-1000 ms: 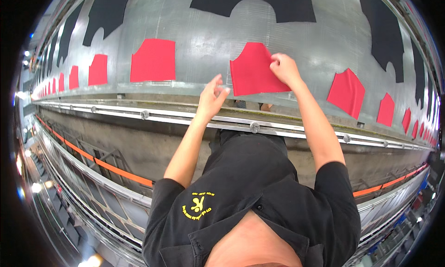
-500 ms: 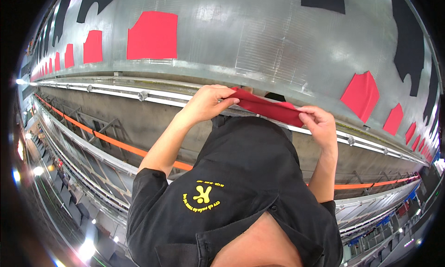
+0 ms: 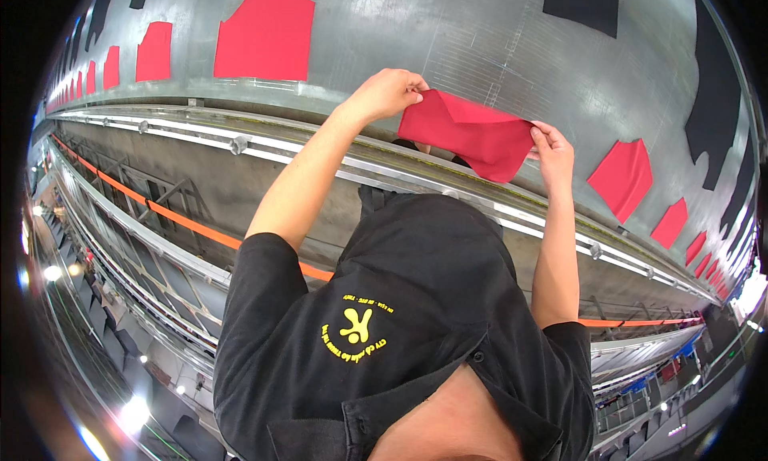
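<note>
Between my two hands hangs a red fabric piece (image 3: 468, 133), stretched along its upper edge over the near rim of the long grey table (image 3: 384, 37). My left hand (image 3: 390, 93) pinches its upper left corner between thumb and fingers. At the upper right corner, my right hand (image 3: 552, 149) grips the cloth in the same way. The lower part of the piece drapes toward me and its underside looks darker. A flat red cut panel (image 3: 266, 37) lies on the table to the left, and a slightly wrinkled red panel (image 3: 622, 177) lies right of my right hand.
Smaller-looking red panels (image 3: 154, 53) run in a row along the table to both sides. Black fabric pieces (image 3: 584, 5) lie farther back and at the right (image 3: 714, 85). A metal rail (image 3: 240, 145) edges the table; an orange bar (image 3: 192, 225) runs behind me.
Both hands have moved forward and up over the table edge with the red fabric piece. The cloth, bunched into a narrow strip before, now hangs more opened out.
</note>
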`<state>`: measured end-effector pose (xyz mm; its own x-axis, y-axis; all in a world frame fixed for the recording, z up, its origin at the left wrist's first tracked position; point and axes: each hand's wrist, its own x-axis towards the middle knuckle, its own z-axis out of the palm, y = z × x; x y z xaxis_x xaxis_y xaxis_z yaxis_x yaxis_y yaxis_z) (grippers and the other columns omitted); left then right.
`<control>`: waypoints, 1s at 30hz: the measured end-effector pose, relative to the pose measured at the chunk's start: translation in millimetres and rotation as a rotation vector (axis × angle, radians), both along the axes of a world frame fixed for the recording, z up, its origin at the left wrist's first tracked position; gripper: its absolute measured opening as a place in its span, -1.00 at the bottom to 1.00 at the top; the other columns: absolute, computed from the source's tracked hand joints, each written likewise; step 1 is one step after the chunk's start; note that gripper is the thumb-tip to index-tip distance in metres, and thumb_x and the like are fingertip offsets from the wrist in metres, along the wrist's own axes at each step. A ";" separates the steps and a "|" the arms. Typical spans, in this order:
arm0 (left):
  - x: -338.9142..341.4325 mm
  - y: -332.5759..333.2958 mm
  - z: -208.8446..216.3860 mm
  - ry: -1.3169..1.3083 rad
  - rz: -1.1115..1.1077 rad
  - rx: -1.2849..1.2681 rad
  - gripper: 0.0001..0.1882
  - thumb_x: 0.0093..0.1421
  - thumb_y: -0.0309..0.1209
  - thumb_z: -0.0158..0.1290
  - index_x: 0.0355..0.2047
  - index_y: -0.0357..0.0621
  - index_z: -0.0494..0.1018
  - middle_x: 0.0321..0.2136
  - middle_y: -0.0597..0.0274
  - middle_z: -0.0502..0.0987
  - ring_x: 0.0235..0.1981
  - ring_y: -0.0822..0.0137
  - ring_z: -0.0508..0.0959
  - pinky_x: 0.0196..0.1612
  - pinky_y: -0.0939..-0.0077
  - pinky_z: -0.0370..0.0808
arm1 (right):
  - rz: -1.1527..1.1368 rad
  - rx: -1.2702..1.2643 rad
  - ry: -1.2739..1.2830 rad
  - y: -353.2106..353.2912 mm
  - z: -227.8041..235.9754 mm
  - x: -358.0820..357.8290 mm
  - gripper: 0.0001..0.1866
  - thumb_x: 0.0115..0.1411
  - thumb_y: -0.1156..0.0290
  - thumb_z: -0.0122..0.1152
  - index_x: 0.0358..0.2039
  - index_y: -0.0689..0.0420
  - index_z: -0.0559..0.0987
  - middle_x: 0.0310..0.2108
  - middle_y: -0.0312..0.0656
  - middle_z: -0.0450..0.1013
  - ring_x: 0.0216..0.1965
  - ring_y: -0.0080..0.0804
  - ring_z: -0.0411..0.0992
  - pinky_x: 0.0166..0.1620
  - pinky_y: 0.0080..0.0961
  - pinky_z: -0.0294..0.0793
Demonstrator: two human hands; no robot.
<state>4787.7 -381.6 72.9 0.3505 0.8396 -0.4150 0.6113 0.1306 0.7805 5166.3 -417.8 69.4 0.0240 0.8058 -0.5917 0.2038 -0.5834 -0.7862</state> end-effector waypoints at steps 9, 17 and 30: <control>4.7 36.7 0.8 0.106 0.052 -0.082 -0.72 0.28 -0.18 0.19 -0.20 -0.13 0.66 -0.29 0.10 0.70 -0.21 0.09 0.68 -0.11 0.22 0.58 | -0.042 0.081 -0.092 37.8 -4.7 16.1 -0.77 0.41 0.32 0.26 -0.01 0.13 0.68 -0.25 -0.37 0.62 -0.24 -0.65 0.55 -0.20 -0.58 0.59; 8.0 57.6 -7.1 0.145 0.120 0.064 -0.71 0.28 -0.18 0.20 -0.20 -0.15 0.66 -0.29 0.08 0.68 -0.23 0.15 0.66 -0.12 0.29 0.57 | -0.048 0.124 -0.128 74.8 -14.2 13.5 -0.73 0.39 0.29 0.30 0.00 0.15 0.67 -0.21 -0.36 0.64 -0.21 -0.65 0.56 -0.17 -0.58 0.54; 10.8 73.4 -16.7 0.155 0.189 0.072 -0.69 0.25 -0.13 0.23 -0.17 -0.07 0.69 -0.30 0.16 0.71 -0.23 0.21 0.68 -0.11 0.31 0.58 | -0.013 0.122 -0.125 97.2 -26.3 19.3 -0.71 0.38 0.29 0.31 0.02 0.16 0.66 -0.21 -0.36 0.64 -0.23 -0.65 0.55 -0.18 -0.60 0.55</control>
